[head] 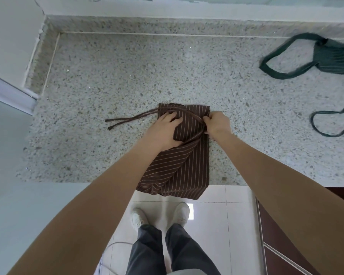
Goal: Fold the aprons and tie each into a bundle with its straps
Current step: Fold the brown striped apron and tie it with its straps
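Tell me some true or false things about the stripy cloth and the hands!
1. The brown striped apron hangs partly over the counter edge. True.
2. The left hand is in the air. False: it presses flat on the apron.
3. The right hand pinches a brown strap. True.
4. Two loose strap ends lie right of the apron. False: they trail to its left.
5. The green apron is in the hands. False: it lies far right.

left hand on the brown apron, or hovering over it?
Touching. The head view shows the left hand lying flat on the folded brown apron, fingers spread over the striped cloth with no gap visible between them.
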Action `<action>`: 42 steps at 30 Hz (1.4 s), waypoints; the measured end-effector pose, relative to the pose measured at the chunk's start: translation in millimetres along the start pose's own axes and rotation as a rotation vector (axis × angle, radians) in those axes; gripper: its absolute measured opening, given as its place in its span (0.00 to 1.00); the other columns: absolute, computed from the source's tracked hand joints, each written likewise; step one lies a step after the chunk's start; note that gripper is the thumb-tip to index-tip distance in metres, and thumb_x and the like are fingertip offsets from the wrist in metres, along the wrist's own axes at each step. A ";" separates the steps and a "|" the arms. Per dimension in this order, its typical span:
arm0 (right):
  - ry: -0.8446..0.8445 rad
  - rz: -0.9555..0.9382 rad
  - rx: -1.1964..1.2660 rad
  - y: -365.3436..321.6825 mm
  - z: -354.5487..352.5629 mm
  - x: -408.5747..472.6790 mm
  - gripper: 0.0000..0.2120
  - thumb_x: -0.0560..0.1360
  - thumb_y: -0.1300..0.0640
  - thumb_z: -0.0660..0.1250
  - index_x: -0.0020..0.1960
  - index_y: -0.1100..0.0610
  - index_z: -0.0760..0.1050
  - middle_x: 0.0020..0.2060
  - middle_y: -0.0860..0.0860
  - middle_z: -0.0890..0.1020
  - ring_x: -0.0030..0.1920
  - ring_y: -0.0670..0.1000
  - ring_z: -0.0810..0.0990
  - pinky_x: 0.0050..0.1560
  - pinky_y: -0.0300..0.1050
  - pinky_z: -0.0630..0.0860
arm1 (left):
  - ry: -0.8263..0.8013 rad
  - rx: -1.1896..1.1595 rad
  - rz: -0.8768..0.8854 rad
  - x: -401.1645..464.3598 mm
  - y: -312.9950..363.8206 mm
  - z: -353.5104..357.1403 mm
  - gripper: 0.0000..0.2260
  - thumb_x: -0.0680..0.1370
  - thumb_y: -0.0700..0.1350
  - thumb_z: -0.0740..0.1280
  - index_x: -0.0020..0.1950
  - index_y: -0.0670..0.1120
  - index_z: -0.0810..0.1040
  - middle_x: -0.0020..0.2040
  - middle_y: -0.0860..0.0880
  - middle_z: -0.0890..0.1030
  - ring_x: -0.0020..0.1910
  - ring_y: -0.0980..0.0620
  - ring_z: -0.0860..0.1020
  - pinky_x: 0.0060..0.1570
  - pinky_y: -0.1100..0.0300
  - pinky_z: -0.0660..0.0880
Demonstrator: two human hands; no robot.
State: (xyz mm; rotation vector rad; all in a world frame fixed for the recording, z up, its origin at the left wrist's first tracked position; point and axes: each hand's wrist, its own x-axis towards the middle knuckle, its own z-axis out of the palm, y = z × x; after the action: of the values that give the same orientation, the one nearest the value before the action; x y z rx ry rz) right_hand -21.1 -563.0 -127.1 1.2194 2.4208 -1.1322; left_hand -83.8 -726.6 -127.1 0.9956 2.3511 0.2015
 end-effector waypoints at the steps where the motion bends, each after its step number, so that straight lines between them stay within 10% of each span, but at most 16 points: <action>1: 0.033 -0.006 -0.010 -1.1 1.6 -4.0 0.09 0.80 0.57 0.59 0.54 0.63 0.70 0.48 0.59 0.77 0.46 0.57 0.79 0.44 0.50 0.76 | -0.006 0.010 -0.002 0.1 0.4 -0.2 0.38 0.74 0.56 0.68 0.77 0.52 0.52 0.78 0.49 0.48 0.77 0.48 0.46 0.75 0.50 0.50; 6: 0.389 -0.340 -0.181 3.3 10.8 -47.8 0.12 0.79 0.57 0.60 0.59 0.62 0.69 0.57 0.59 0.70 0.57 0.56 0.68 0.50 0.44 0.69 | -0.031 0.100 -0.016 -2.5 4.7 2.3 0.41 0.73 0.57 0.69 0.78 0.52 0.49 0.78 0.49 0.45 0.77 0.48 0.45 0.74 0.48 0.49; 9: 0.192 -0.597 -0.272 9.8 14.8 -65.6 0.09 0.79 0.59 0.59 0.55 0.62 0.75 0.53 0.56 0.75 0.55 0.55 0.72 0.51 0.45 0.73 | -0.065 0.066 -0.007 -3.4 4.4 3.9 0.40 0.74 0.58 0.67 0.78 0.52 0.47 0.78 0.49 0.42 0.76 0.49 0.41 0.74 0.46 0.46; 13: -0.074 -0.392 -0.487 8.9 20.2 -75.0 0.18 0.81 0.48 0.55 0.57 0.60 0.76 0.54 0.56 0.74 0.58 0.57 0.73 0.54 0.52 0.74 | -0.081 -0.156 0.058 -12.8 -6.3 -8.3 0.20 0.79 0.57 0.60 0.69 0.53 0.70 0.76 0.48 0.60 0.75 0.48 0.55 0.72 0.45 0.53; 15: -0.062 -0.289 -0.508 3.2 21.9 -75.8 0.20 0.80 0.45 0.56 0.58 0.59 0.75 0.58 0.57 0.72 0.61 0.57 0.71 0.56 0.53 0.73 | -0.014 -0.212 0.095 -24.2 -14.2 -14.6 0.13 0.80 0.55 0.59 0.52 0.49 0.79 0.55 0.46 0.76 0.58 0.48 0.73 0.58 0.53 0.67; 17: -0.073 -0.225 -0.529 -4.9 24.8 -76.4 0.22 0.79 0.42 0.57 0.59 0.58 0.75 0.60 0.57 0.71 0.63 0.57 0.70 0.58 0.54 0.72 | -0.024 -0.254 0.092 -41.1 -24.4 -18.2 0.16 0.79 0.56 0.60 0.44 0.46 0.78 0.41 0.47 0.75 0.43 0.48 0.75 0.47 0.55 0.70; 22: -0.204 -0.115 -0.547 -15.2 24.3 -81.3 0.24 0.75 0.42 0.62 0.63 0.57 0.71 0.63 0.55 0.67 0.63 0.58 0.69 0.63 0.56 0.70 | -0.282 -0.217 0.053 -78.6 -50.6 -16.8 0.18 0.70 0.60 0.71 0.50 0.49 0.75 0.42 0.54 0.76 0.43 0.54 0.75 0.45 0.58 0.73; 25: -0.256 -0.119 -0.481 -13.9 21.1 -88.4 0.26 0.75 0.41 0.62 0.67 0.56 0.68 0.66 0.55 0.65 0.66 0.59 0.68 0.67 0.55 0.66 | -0.277 -0.147 0.091 -94.3 -55.7 -5.9 0.12 0.71 0.53 0.73 0.34 0.50 0.74 0.33 0.52 0.75 0.35 0.51 0.75 0.35 0.60 0.70; 30: -0.265 -0.090 -0.325 -8.4 21.1 -88.7 0.31 0.77 0.35 0.54 0.68 0.56 0.69 0.71 0.56 0.62 0.70 0.59 0.64 0.72 0.55 0.59 | -0.218 -0.586 0.213 -122.8 -21.8 3.5 0.05 0.75 0.42 0.69 0.40 0.42 0.77 0.37 0.50 0.78 0.34 0.58 0.75 0.35 0.67 0.71; 35: -0.234 -0.101 -0.230 1.5 32.8 -100.8 0.29 0.76 0.41 0.61 0.71 0.56 0.65 0.73 0.53 0.58 0.73 0.57 0.59 0.72 0.52 0.57 | -0.281 -0.419 0.284 -121.3 -2.5 32.9 0.11 0.75 0.43 0.68 0.36 0.47 0.68 0.34 0.51 0.73 0.35 0.53 0.72 0.41 0.55 0.71; 42: 0.025 -0.305 -0.469 52.9 65.2 -162.1 0.31 0.74 0.56 0.68 0.74 0.53 0.60 0.75 0.50 0.57 0.76 0.50 0.51 0.72 0.55 0.59 | -0.385 -0.637 0.136 -134.1 -5.2 43.0 0.13 0.79 0.53 0.59 0.58 0.53 0.79 0.60 0.56 0.73 0.55 0.59 0.73 0.59 0.69 0.65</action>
State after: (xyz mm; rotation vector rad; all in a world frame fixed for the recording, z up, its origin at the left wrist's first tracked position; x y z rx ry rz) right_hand 112.5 -687.3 -122.2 0.7419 2.7375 -0.5506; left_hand 12.0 -827.5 -104.4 0.7832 1.6990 0.6946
